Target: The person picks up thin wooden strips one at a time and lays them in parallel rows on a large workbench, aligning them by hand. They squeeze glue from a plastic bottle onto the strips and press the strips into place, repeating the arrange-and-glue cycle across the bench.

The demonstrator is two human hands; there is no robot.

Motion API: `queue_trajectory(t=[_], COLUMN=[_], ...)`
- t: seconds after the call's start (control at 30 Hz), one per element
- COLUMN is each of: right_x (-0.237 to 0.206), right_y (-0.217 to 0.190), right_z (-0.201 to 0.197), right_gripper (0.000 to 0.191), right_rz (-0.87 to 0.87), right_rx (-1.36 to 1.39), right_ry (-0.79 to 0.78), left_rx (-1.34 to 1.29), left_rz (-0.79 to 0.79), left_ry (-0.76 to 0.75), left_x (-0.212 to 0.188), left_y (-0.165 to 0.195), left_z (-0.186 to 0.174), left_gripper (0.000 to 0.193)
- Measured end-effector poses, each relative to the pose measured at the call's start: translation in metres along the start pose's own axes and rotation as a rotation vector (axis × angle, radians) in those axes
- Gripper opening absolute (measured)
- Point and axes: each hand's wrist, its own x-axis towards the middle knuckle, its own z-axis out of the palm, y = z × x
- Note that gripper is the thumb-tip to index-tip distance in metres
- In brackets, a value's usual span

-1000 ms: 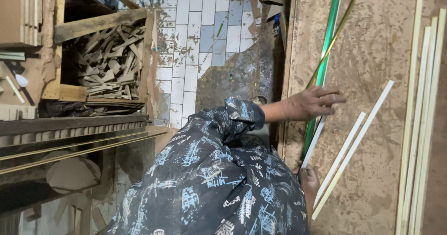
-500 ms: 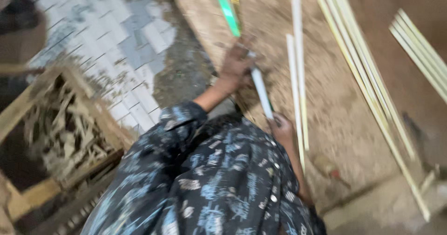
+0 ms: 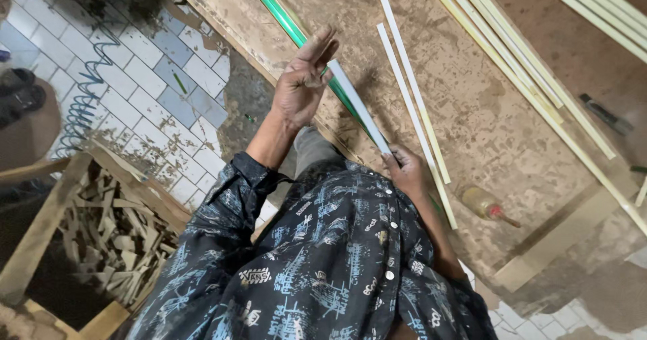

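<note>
My right hand (image 3: 404, 170) is shut on the near end of a short white strip (image 3: 360, 107), which lies slanted over a long green strip (image 3: 283, 20) on the stained workbench (image 3: 485, 111). Fingers stretched out flat, my left hand (image 3: 303, 77) rests against the white strip's far end without gripping anything. My patterned dark shirt (image 3: 323, 266) fills the bottom of the view and hides the bench's near edge.
Two pale strips (image 3: 414, 104) lie right of my hands, and several long ones (image 3: 519, 64) run across the bench's right side. A small glue bottle (image 3: 486, 205) and a dark tool (image 3: 606, 114) lie there. Left, on the tiled floor (image 3: 151, 77), are a blue coiled hose (image 3: 81, 107) and a wooden crate of offcuts (image 3: 111, 242).
The view has swung and tilted. My left hand left the green strip for the white strip's far end. My right hand came up and closed on its near end.
</note>
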Motion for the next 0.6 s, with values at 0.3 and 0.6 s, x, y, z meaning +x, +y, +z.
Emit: queue_trajectory(t=[0.3,0.6], right_x=[-0.045,-0.094], right_y=[-0.023,-0.058], right_z=[-0.011,-0.043], right_gripper=[0.028,0.032], right_rz=[-0.133,-0.073], right_rx=[0.069,-0.122], right_ry=[0.309,0.531], left_rx=[0.027,-0.097], left_rz=[-0.078,-0.163], left_ry=[0.008,-0.101], left_x=[-0.003,-0.017], left_y=[-0.006,-0.014], left_z=[0.019,0.046], left_gripper=[0.078,0.077])
